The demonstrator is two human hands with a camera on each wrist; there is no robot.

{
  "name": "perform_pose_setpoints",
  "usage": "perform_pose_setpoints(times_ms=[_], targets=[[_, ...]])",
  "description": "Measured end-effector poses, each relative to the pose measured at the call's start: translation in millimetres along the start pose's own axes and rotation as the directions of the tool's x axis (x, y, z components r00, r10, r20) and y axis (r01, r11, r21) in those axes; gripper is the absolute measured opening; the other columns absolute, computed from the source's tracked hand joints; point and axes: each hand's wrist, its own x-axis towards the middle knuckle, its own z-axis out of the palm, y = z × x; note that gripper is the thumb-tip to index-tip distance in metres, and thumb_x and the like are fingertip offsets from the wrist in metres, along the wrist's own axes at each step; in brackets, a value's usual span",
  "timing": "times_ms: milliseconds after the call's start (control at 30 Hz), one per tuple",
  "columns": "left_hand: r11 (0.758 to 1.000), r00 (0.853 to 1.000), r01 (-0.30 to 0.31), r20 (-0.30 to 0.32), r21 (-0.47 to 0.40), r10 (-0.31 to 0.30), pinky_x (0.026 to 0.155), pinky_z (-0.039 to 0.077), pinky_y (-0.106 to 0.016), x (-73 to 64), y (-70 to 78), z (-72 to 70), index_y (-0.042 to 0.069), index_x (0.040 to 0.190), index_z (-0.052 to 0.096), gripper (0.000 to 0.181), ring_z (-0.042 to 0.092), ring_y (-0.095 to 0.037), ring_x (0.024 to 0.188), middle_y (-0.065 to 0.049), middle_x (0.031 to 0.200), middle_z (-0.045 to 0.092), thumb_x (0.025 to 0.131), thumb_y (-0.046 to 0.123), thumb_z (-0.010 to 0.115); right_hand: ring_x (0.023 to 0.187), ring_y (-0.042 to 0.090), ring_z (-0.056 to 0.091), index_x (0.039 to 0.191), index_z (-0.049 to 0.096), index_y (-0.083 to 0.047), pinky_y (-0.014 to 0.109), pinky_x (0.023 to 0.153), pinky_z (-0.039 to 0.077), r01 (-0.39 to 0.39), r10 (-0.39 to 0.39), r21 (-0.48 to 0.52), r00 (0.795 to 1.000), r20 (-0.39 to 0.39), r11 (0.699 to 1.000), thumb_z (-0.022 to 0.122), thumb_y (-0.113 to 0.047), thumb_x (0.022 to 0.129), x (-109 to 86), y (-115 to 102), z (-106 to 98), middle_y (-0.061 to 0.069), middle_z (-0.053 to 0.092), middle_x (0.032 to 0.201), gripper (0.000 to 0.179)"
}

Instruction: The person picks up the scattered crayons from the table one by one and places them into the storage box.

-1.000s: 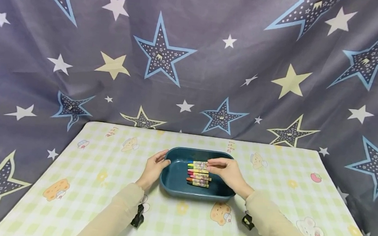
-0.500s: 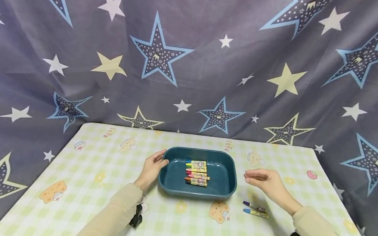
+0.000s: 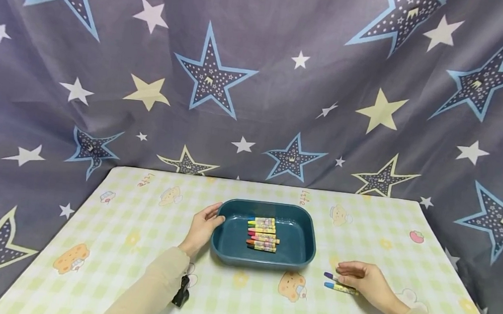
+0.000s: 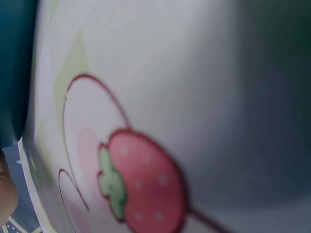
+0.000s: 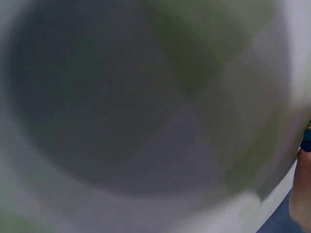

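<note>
A dark teal rectangular tray point(image 3: 302, 241) stands on the table, with several paper-wrapped crayons point(image 3: 264, 237) lying side by side in it. At its left end, my left hand point(image 3: 200, 230) grips the rim, thumb on top and fingers along the outer wall. Right of the tray, a purple-tipped crayon point(image 3: 330, 275) and a blue crayon point(image 3: 340, 288) lie on the cloth. My right hand point(image 3: 366, 283) is over their right ends, fingertips and thumb parted around the purple one. In the right wrist view a blue crayon end point(image 5: 306, 141) shows beside a finger.
A green-checked cloth point(image 3: 132, 291) with cartoon prints covers the table. Behind it and at the sides hangs a grey curtain point(image 3: 258, 78) patterned with stars. The left wrist view mostly shows the cloth close up, with the tray's wall point(image 4: 14, 73) at its left edge.
My right hand has withdrawn from the tray to the right, then come down to the two crayons on the cloth. My left hand has stayed at the tray's left end.
</note>
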Motion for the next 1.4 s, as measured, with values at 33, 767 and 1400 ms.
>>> perform_pose_setpoints(times_ms=[33, 767, 1400], targets=[[1.0, 1.0, 0.003, 0.004, 0.001, -0.003, 0.102, 0.042, -0.039, -1.1, -1.1, -0.1, 0.006, 0.13, 0.051, 0.045, 0.048, -0.031, 0.122, -0.019, 0.129, 0.052, 0.085, 0.007, 0.058, 0.087, 0.005, 0.066, 0.108, 0.063, 0.008, 0.012, 0.075, 0.051, -0.009, 0.009, -0.008, 1.0, -0.004, 1.0, 0.072, -0.018, 0.077, -1.6, 1.6, 1.5, 0.019, 0.067, 0.104, 0.041], [1.0, 1.0, -0.004, 0.014, 0.0, 0.004, 0.102, 0.042, -0.039, -2.0, -2.1, 2.4, 0.004, 0.131, 0.049, 0.047, 0.048, -0.031, 0.122, -0.02, 0.129, 0.052, 0.086, 0.007, 0.058, 0.075, 0.003, 0.065, 0.095, 0.07, -0.003, 0.015, 0.066, 0.054, 0.083, -0.096, -0.195, 0.994, -0.06, 0.977, 0.071, -0.007, 0.077, -1.5, 2.5, 7.3, 0.012, 0.07, 0.093, 0.019], [1.0, 1.0, -0.009, 0.009, -0.028, 0.01, 0.102, 0.042, -0.038, -0.7, 0.6, -0.2, 0.003, 0.13, 0.05, 0.046, 0.049, -0.03, 0.122, -0.019, 0.128, 0.053, 0.085, 0.005, 0.058, 0.075, 0.006, 0.067, 0.098, 0.069, 0.002, 0.015, 0.067, 0.054, 0.161, -0.195, -0.169, 0.958, -0.21, 0.972, 0.072, -0.01, 0.077, 25.5, -59.0, -18.6, 0.014, 0.071, 0.091, 0.025]])
